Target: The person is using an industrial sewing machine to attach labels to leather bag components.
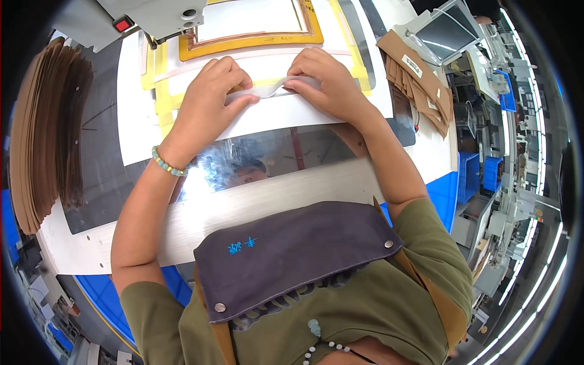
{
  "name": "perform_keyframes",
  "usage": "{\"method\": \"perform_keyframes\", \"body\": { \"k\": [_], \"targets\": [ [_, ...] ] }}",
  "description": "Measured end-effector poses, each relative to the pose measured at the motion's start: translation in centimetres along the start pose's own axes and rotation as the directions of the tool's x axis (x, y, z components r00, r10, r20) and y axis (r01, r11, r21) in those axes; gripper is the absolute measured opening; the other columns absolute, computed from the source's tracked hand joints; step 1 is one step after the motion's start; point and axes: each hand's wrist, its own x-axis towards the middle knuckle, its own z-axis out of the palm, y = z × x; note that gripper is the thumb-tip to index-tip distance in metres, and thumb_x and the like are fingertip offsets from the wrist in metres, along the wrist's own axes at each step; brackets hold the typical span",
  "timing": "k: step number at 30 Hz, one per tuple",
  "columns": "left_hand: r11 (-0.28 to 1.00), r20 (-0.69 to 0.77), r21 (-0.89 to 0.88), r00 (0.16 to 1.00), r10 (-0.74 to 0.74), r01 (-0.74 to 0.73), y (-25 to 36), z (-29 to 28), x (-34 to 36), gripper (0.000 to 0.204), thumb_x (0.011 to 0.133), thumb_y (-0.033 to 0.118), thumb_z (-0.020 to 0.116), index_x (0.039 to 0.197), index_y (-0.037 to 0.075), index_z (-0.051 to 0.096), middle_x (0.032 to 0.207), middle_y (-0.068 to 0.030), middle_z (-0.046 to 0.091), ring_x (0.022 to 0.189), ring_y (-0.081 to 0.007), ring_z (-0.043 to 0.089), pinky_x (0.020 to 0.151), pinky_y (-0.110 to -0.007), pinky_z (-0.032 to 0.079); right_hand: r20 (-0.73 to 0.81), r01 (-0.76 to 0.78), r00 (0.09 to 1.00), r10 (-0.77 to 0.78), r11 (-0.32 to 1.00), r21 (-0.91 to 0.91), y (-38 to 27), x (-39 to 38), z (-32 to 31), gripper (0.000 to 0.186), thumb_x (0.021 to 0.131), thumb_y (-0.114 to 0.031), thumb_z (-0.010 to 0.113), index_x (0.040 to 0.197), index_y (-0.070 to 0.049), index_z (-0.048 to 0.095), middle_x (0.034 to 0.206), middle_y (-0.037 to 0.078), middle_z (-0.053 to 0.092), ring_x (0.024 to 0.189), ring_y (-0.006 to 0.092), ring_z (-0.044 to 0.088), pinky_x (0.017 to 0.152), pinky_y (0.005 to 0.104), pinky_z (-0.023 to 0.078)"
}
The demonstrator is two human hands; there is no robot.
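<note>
A pale grey flexible strip (267, 91) rises in a wavy curve between my hands, over a white board (380, 100) marked with yellow tape. My left hand (213, 91) pinches the strip at its left part, with thumb and curled fingers. On the other side my right hand (319, 82) grips it the same way, knuckles up. Just beyond them lies a yellow rectangular frame (310, 24) with a brown inner border. A machine head (155, 18) with a red button hangs at the upper left, near the frame. Below the board is a shiny metal plate (316, 146).
Tall brown layered pieces (42, 134) stand at the left of the bench (97, 243). More brown pieces (413, 73) lie at the right, below a tilted screen-like panel (438, 39). Blue bins (468, 176) sit beyond the right edge, among other machinery.
</note>
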Motion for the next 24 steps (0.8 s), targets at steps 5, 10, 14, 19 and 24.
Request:
{"method": "perform_keyframes", "body": {
  "k": [5,10,14,19,24],
  "targets": [
    [0.934,-0.007,-0.265,0.968,-0.251,0.241,0.5,-0.5,0.1,0.017,0.092,0.018,0.082,0.099,0.004,0.075,0.089,-0.0044,0.07,0.075,-0.0154,0.057,0.068,-0.03,0.048,0.13,-0.251,0.964,0.232,0.955,0.156,-0.1,0.0,-0.6,0.018,0.098,-0.019,0.076,0.1,-0.001,0.074,0.099,0.008,0.071,0.101,0.0253,0.063,0.089,0.0375,0.05],
    [0.882,-0.026,-0.341,0.934,-0.355,0.326,0.7,-0.5,0.0,0.019,0.093,0.02,0.082,0.103,0.005,0.078,0.082,-0.0021,0.073,0.063,-0.0081,0.048,0.06,-0.026,0.042,-0.039,0.026,0.999,-0.026,1.0,0.014,-0.8,0.9,-0.8,0.021,0.099,-0.02,0.076,0.111,-0.003,0.076,0.105,0.01,0.073,0.108,0.0276,0.065,0.094,0.0392,0.05],
    [0.917,-0.032,-0.206,0.934,-0.355,0.342,0.4,-0.1,-0.4,0.016,0.096,0.019,0.08,0.104,0.005,0.078,0.076,0.0011,0.068,0.061,-0.0067,0.044,0.057,-0.026,0.038,-0.063,0.164,0.984,-0.166,0.986,-0.028,-1.6,2.6,-0.3,0.031,0.096,-0.021,0.078,0.123,-0.005,0.075,0.114,0.012,0.074,0.113,0.0307,0.066,0.098,0.0422,0.051],
    [0.923,-0.035,-0.189,0.937,-0.349,0.337,0.4,-0.7,0.0,0.015,0.098,0.016,0.077,0.107,0.004,0.078,0.076,0.0025,0.068,0.06,-0.0042,0.045,0.056,-0.026,0.039,0.043,0.094,0.994,-0.099,0.989,0.115,-1.1,4.2,1.6,0.021,0.096,-0.016,0.078,0.113,-0.003,0.078,0.108,0.013,0.076,0.099,0.0297,0.07,0.09,0.0397,0.055],
    [0.981,-0.123,0.15,0.987,-0.106,0.124,-0.6,-4.7,-0.6,0.024,0.097,0.019,0.076,0.113,0.001,0.074,0.095,-0.0103,0.075,0.078,-0.0222,0.068,0.072,-0.036,0.055,0.05,-0.037,0.998,0.026,0.971,0.238,0.0,4.9,-0.3,0.018,0.095,-0.019,0.077,0.105,-0.004,0.082,0.099,0.012,0.079,0.091,0.0261,0.073,0.083,0.0353,0.057]
  ]
}}
